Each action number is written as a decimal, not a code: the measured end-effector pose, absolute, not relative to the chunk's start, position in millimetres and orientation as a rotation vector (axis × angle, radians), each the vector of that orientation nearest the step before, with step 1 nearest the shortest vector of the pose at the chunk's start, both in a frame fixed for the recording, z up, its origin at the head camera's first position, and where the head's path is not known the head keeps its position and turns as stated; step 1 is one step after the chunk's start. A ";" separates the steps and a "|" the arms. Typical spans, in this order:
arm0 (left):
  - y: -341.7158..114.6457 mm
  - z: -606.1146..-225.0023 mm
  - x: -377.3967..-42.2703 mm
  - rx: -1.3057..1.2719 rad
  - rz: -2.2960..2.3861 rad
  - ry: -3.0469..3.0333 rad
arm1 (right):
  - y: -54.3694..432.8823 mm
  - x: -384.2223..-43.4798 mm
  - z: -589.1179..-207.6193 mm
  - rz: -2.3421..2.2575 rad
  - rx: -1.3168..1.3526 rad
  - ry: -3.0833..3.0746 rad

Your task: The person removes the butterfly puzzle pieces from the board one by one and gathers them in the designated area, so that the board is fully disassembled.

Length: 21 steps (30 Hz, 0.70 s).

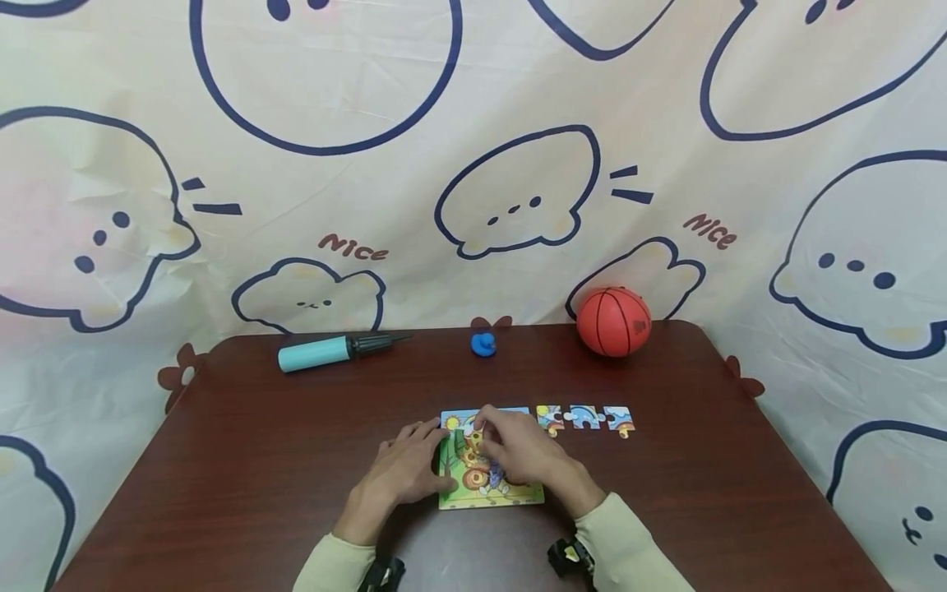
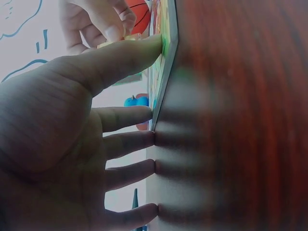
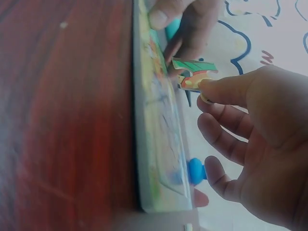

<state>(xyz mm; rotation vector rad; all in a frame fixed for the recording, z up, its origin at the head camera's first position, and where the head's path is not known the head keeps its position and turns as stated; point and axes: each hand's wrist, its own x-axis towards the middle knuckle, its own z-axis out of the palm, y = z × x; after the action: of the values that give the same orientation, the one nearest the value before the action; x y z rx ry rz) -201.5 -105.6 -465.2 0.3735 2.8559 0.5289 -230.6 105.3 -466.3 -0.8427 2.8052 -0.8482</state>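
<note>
Fitting step, I judge: my right hand (image 1: 524, 446) pinches a puzzle piece (image 3: 193, 66) just above the puzzle board (image 1: 481, 501); my left hand (image 1: 403, 464) lies spread, thumb on the board's left side, probably to steady it. Next move likely calls for laying the piece flat over its gap, then pressing. Three loose pieces (image 1: 584, 417) lie right of the board on the counter (image 1: 710, 469). Red ball (image 1: 614, 321), blue duck (image 1: 484, 344), pump (image 1: 314, 354) sit well back; my right hand hides part of the board.

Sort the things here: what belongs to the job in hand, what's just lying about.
In the job:
puzzle board, touched by the left hand
puzzle piece, pinched by the right hand
three loose pieces

Lying about:
light-blue pump
small blue toy
red ball
</note>
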 end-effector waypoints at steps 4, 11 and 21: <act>-105.2 -465.6 -202.1 0.378 0.524 2.862 | 112.4 -232.5 -463.0 -0.906 -0.834 2.784; -104.5 -467.5 -201.1 0.378 0.545 2.850 | 125.6 -232.8 -463.7 -0.925 -0.754 2.773; -105.6 -466.8 -199.5 0.378 0.552 2.840 | 143.6 -227.0 -462.1 -0.846 -0.724 2.845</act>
<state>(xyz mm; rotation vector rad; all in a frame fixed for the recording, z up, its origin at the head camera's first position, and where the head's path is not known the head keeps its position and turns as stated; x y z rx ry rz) -199.5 -105.6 -466.8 0.3781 2.8401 0.5515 -227.0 143.6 -462.1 -0.7239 2.8453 -0.8459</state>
